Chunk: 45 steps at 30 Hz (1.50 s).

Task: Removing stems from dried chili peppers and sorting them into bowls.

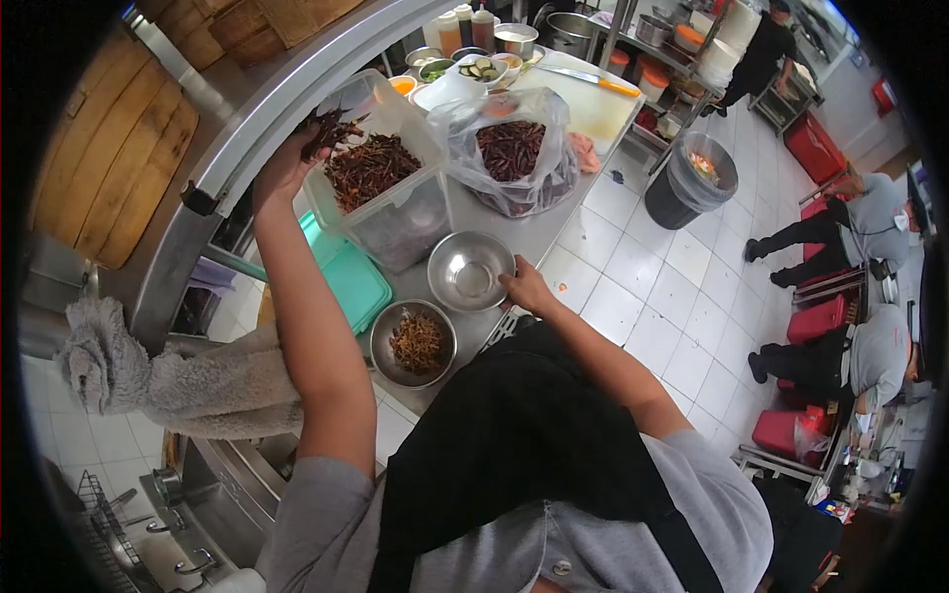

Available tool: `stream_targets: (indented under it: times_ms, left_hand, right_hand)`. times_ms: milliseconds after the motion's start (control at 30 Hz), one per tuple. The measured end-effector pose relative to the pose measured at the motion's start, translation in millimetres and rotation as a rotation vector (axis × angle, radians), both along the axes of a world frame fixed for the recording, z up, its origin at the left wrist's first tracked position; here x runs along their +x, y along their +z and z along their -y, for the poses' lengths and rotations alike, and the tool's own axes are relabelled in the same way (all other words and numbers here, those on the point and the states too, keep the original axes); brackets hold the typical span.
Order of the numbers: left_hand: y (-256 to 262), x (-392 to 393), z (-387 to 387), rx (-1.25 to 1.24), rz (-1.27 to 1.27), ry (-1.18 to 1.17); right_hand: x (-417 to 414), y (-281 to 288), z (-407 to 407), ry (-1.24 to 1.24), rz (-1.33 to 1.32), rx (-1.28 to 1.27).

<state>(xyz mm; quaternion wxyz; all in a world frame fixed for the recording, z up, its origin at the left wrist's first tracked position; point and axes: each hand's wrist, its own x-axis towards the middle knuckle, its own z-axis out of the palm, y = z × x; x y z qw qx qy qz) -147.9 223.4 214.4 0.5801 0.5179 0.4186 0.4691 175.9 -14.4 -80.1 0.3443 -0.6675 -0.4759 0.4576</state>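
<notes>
My left hand (296,157) holds a bunch of dried red chili peppers (330,132) at the left rim of a clear plastic bin (404,230). More dried chilies (378,169) lie inside that bin. With my right hand (528,287) I grip the right rim of a steel bowl (471,271), which looks empty. Nearer to me, a second steel bowl (379,363) holds brownish stems or scraps (420,342). Behind the bowls, a clear plastic bag (474,181) stands open with dried chilies (511,150) in it. A green plastic lid (363,293) lies left of the bowls, partly under the bin.
A knife with a yellow handle (615,87) rests on a white cutting board (586,111). Small bowls and squeeze bottles (449,33) stand at the back. A lined trash bin (682,189) is on the tiled floor. A gray towel (215,385) hangs at left. Several people are farther right.
</notes>
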Motion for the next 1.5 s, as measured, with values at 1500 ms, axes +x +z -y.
stream_targets:
  times_ms: [1500]
  left_hand:
    - [-190.6, 90.4, 205.1, 0.301, -0.54, -0.124]
  right_hand:
    - [-22.4, 74.6, 20.5, 0.254, 0.482, 0.484]
